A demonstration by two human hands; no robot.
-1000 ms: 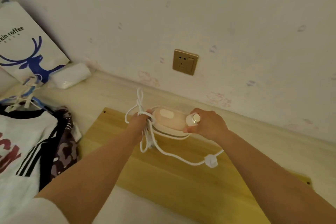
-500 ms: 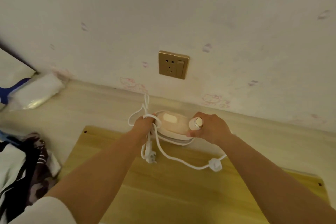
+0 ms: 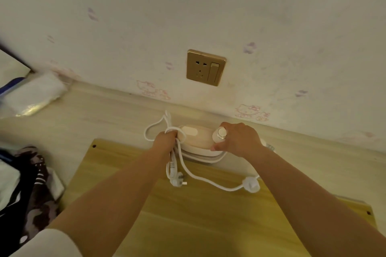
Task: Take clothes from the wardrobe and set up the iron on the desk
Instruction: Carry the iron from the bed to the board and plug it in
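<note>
A small pale pink iron sits near the wall at the far edge of a yellow wooden board on the desk. My right hand grips its back end beside a white knob. My left hand holds a bunch of the white cord at the iron's front. The plug hangs below that hand, and a white inline piece lies on the board. Clothes lie at the left edge, partly out of frame.
A gold wall socket with a switch sits on the wall straight above the iron. A white plastic-wrapped packet lies on the desk at the far left, next to a partly seen bag.
The view has shifted right and closer to the wall, so the socket looks larger and the clothes and bag have slid out to the left. Both hands keep their hold on iron and cord.
</note>
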